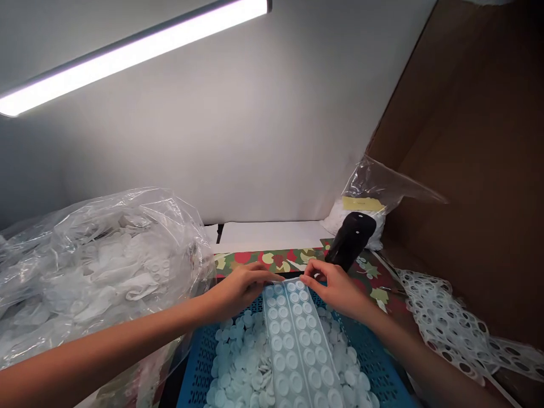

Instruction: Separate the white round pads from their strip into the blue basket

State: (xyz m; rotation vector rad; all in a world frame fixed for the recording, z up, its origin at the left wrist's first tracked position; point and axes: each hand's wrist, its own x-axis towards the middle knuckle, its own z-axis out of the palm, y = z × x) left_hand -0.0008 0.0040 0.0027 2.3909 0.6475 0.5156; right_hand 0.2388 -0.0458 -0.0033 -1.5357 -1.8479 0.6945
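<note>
A translucent white plastic sheet [300, 351] with rows of round raised discs lies lengthwise over a blue perforated basket [199, 357]. Loose white round discs [244, 362] fill the basket on both sides of the sheet. At the sheet's far left corner, the fingertips of my left hand [245, 283] close on its edge, the thumb partly hidden. My right hand [334, 288] pinches the far right corner between thumb and index finger. The near end of the sheet runs out of the picture.
A big clear bag [114, 260] of white pieces bulges at left. Behind my right hand are a black handheld object [351, 241] and a smaller bag [365, 212] with a yellow label. Punched white sheets [446, 323] lie at right beside a brown panel [476, 141]. A lamp [140, 54] shines overhead.
</note>
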